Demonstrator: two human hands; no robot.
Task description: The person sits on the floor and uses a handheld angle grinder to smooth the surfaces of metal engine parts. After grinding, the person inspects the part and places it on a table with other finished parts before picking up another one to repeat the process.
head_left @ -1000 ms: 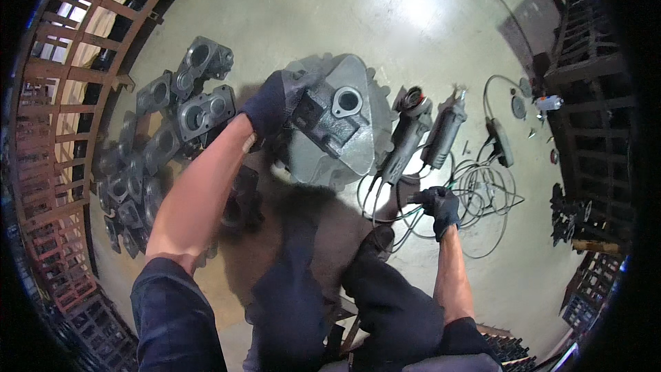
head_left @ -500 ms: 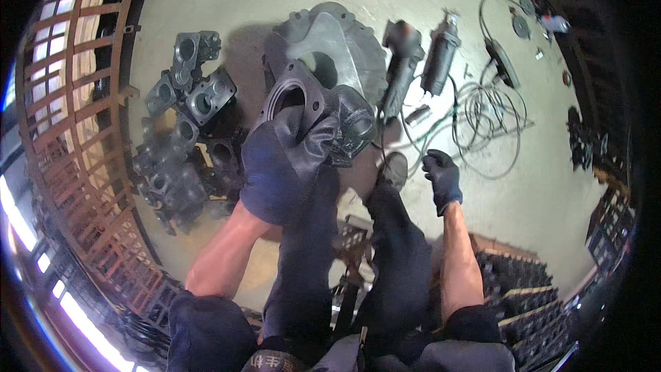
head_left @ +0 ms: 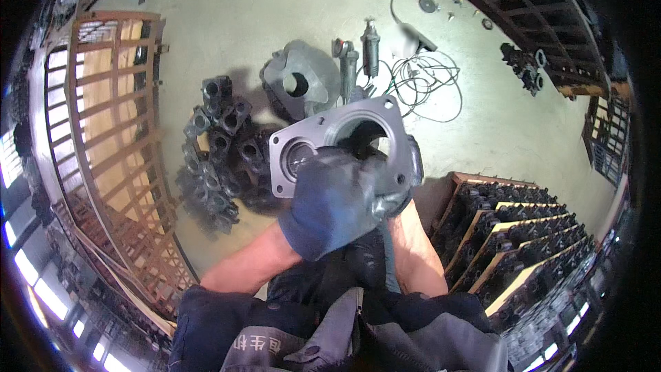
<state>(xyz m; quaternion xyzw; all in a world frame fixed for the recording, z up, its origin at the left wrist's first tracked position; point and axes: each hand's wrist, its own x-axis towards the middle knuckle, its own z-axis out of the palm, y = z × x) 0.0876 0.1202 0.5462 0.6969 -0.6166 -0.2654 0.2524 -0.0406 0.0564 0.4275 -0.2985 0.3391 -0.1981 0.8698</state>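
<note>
A dark grey cast metal housing (head_left: pixel 396 124) is held up in front of me, its flat flange face turned upward. That face has one large round opening, a smaller round bore and several bolt holes. My left hand (head_left: pixel 330 203), in a dark blue glove, is closed on the housing, its fingers reaching into the large opening. At the housing's lower right is my right hand (head_left: pixel 394 205), also gloved, against its side. Most of the right fingers are hidden by the casting and the left hand.
Several similar castings (head_left: pixel 233 117) crowd the floor at left. Behind the housing lie a large round casting (head_left: pixel 323 72), two dark handheld power tools (head_left: pixel 370 52) and coiled cable (head_left: pixel 430 83). A rusty slatted rack (head_left: pixel 113 96) stands left; a crate (head_left: pixel 475 200) holds rows of parts at right.
The housing has been lifted nearer, moved right and turned flange-up. My right hand, earlier apart from it over the floor, has come to its side. The view has shifted, showing more of the crate.
</note>
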